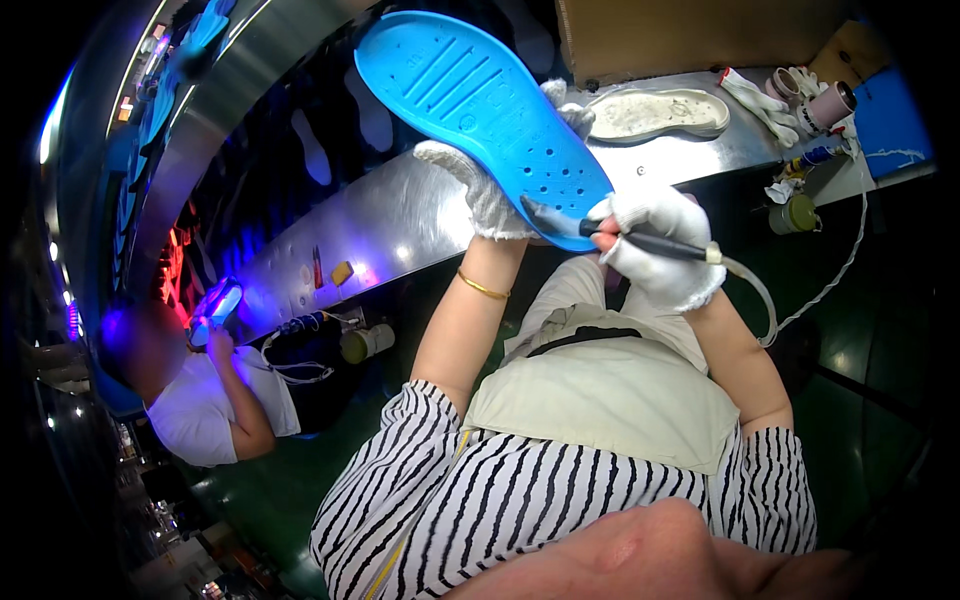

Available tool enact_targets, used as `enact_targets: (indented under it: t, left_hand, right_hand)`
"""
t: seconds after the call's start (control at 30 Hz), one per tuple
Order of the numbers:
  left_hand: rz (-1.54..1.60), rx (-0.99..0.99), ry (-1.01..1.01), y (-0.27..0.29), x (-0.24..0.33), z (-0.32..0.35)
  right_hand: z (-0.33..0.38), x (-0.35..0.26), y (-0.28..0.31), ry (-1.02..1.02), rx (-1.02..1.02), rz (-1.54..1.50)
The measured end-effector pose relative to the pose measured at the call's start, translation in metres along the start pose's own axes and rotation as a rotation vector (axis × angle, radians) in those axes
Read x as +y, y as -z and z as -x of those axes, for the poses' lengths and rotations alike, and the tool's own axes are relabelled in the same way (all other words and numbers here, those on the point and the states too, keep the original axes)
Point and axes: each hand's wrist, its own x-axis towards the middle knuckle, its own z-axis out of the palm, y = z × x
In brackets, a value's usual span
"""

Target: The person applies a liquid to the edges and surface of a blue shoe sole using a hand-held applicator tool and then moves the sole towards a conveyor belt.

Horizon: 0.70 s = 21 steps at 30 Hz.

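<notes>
Upper centre of frame: bright blue moulded shoe sole (480, 110) with ribbed and perforated underside, gripped at its lower edge by white-gloved left hand (487, 195). Centre right: white-gloved right hand (658, 245) closed around dark pen-shaped brush tool (640, 240), its grey tip touching the sole's heel end, a pale hose trailing off. Upper right: off-white worn sole (655, 112) lying on curved steel bench (400, 215). Lower left: co-worker in white shirt (215, 410).

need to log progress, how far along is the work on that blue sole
Done: a whitish sole already lies on the metal bench.
In hand: the left hand holds the blue sole up; the right hand puts a hose-fed brush tool to its near edge.
Left: how much of the edge is coated can't be told.
</notes>
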Motion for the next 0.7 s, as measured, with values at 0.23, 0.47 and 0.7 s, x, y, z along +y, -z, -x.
enact_targets:
  t: [0.23, 0.47, 0.7]
  left_hand:
    - [-0.178, -0.102, 0.002, 0.004, 0.016, -0.011]
    - [-0.392, -0.236, 0.112, -0.004, 0.019, -0.021]
    - [-0.905, -0.152, 0.269, -0.006, 0.024, -0.028]
  right_hand:
    - [0.005, 0.008, 0.004, -0.283, 0.106, -0.219]
    - [0.0, 0.012, 0.014, -0.458, 0.095, -0.434]
    - [-0.015, 0.011, 0.035, -0.526, -0.263, -0.137]
